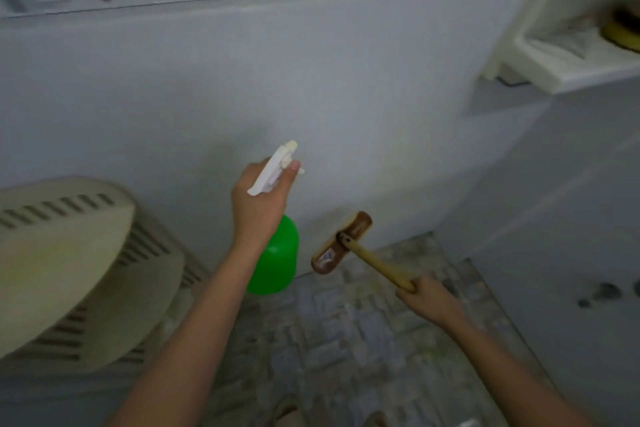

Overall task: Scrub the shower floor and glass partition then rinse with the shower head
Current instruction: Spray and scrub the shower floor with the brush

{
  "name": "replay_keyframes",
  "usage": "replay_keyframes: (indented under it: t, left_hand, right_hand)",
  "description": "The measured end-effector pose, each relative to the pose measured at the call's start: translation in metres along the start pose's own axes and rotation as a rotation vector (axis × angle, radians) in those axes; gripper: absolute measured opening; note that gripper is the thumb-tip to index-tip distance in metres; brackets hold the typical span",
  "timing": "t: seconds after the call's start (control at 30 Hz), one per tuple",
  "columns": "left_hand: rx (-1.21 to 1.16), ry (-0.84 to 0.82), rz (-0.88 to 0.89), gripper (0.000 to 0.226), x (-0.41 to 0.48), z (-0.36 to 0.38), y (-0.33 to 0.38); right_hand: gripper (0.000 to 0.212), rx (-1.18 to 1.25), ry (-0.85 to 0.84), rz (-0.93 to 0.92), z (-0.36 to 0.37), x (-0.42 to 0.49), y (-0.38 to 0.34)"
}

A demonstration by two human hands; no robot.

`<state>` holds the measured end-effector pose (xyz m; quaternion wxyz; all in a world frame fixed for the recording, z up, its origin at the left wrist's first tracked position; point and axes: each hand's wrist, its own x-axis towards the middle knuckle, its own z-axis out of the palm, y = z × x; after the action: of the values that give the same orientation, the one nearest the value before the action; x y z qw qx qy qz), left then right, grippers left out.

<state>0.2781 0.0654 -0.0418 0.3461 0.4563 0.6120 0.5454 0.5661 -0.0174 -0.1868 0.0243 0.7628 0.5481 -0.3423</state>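
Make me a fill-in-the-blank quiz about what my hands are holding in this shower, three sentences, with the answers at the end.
1. The left hand holds a spray bottle whose body is ____.
2. The right hand holds a scrubbing ____ by its handle.
3. The bottle's white trigger head points toward the tiled ____.

Missing words: green; brush; wall.

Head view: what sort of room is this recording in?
Probably a bathroom's shower area: pale grey tiled wall with diamond-pattern border, grey mosaic floor, white wall-mounted soap shelf.
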Motion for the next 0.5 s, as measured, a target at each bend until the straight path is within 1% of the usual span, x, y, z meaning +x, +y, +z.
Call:
replay_keyframes:
  t: [0.07,0.13,0.23,0.3,0.4,0.5]
  left_hand:
    - [0.006,-0.106,0.022,0.018,-0.013,0.031,-0.005]
    - [0.024,-0.236,0.027,0.019,-0.034,0.072,-0.014]
    - [0.061,-0.402,0.055,0.015,-0.061,0.124,-0.035]
    - [0.098,-0.490,0.083,0.011,-0.078,0.153,-0.051]
    - [0.161,-0.622,0.097,0.011,-0.103,0.199,-0.081]
    - [0.212,-0.710,0.081,0.011,-0.117,0.234,-0.118]
  right_hand:
    - [0.026,0.046,0.038,0.053,-0.010,-0.006,0.030]
    - [0.026,0.113,0.060,0.121,-0.018,-0.012,0.073]
    - [0.034,0.196,0.127,0.219,-0.020,-0.015,0.137]
    - [0.040,0.271,0.169,0.287,-0.020,-0.016,0.173]
    - [0.041,0.345,0.208,0.396,-0.013,-0.014,0.220]
    - [0.042,0.446,0.245,0.496,0.004,-0.002,0.252]
